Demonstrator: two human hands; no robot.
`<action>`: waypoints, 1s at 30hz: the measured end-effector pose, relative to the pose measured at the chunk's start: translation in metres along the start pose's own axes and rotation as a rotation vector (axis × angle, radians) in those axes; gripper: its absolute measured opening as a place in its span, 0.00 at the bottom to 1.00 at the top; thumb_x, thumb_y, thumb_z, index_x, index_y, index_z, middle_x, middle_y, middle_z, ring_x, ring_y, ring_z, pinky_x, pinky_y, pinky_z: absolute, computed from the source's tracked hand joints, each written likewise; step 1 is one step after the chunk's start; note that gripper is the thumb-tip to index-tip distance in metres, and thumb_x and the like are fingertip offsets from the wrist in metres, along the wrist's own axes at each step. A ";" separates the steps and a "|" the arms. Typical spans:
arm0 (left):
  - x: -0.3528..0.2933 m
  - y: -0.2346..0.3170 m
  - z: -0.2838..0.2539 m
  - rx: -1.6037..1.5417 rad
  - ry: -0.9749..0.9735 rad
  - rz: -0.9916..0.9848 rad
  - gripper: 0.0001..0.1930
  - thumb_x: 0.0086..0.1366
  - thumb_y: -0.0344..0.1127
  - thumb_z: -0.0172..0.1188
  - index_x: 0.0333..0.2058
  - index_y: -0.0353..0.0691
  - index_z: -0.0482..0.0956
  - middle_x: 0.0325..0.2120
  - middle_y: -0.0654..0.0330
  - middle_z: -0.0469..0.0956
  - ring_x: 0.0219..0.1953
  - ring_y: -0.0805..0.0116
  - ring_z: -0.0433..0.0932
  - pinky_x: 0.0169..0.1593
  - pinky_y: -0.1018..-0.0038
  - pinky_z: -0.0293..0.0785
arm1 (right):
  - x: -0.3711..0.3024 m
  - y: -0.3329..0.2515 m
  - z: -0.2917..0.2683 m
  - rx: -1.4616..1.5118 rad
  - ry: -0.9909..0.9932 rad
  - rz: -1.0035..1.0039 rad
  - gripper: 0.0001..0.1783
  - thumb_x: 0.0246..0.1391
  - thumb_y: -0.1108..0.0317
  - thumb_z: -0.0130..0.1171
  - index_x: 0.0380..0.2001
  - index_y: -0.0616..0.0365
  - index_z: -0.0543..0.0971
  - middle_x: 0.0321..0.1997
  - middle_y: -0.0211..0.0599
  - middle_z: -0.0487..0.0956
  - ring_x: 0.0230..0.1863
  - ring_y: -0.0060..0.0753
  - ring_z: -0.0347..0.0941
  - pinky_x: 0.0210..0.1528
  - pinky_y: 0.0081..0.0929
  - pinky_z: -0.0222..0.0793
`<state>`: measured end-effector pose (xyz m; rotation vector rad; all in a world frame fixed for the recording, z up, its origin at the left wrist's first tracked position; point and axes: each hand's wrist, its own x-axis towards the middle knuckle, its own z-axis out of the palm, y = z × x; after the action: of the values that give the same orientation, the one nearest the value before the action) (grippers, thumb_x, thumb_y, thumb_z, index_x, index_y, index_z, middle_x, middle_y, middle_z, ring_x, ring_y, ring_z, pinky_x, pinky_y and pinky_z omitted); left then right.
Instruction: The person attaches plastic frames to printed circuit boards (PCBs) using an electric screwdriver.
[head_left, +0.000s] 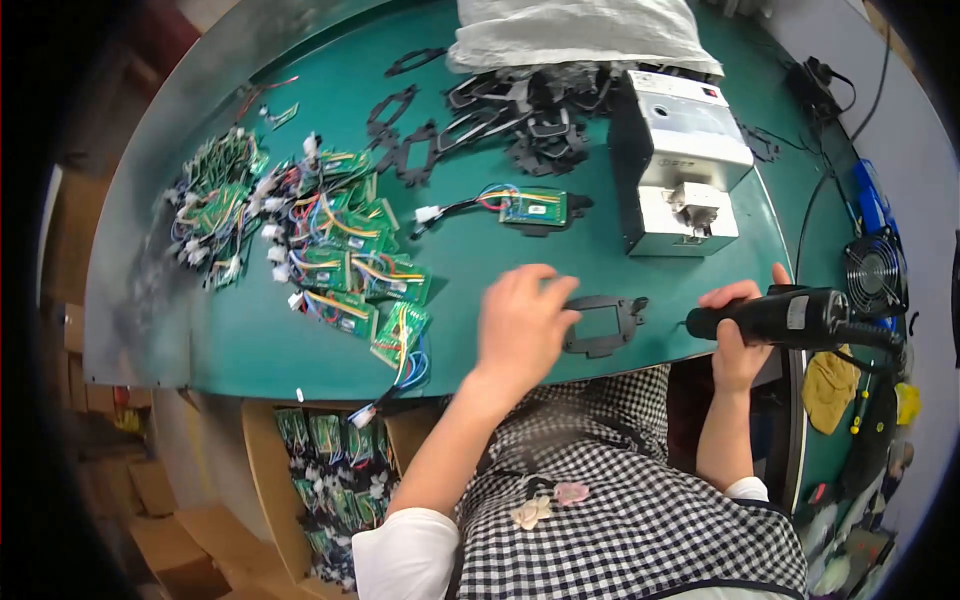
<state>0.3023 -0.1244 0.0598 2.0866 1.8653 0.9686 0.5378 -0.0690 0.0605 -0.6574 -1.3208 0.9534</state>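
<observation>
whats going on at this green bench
A person sits at a green table. The left hand rests on a black plastic frame near the front edge, while the right hand grips a black power tool held level beside it. A pile of wired circuit boards lies to the left, one single board farther back, and a metal fixture behind.

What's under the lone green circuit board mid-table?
The green circuit board lies on a black frame, whose edge shows along its lower and right sides. The rest of the frame is covered, on the green table.
</observation>
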 end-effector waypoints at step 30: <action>-0.062 -0.011 -0.025 0.270 -0.082 -0.339 0.29 0.44 0.30 0.62 0.48 0.33 0.66 0.48 0.46 0.63 0.52 0.46 0.61 0.53 0.58 0.59 | 0.116 -0.010 0.014 0.063 -0.235 -0.229 0.43 0.40 0.80 0.56 0.58 0.64 0.46 0.21 0.37 0.72 0.21 0.26 0.69 0.27 0.22 0.67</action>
<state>0.2790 -0.1881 0.0522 1.8139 2.3116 0.5715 0.5244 0.0250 0.1291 -0.3431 -1.5308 0.8991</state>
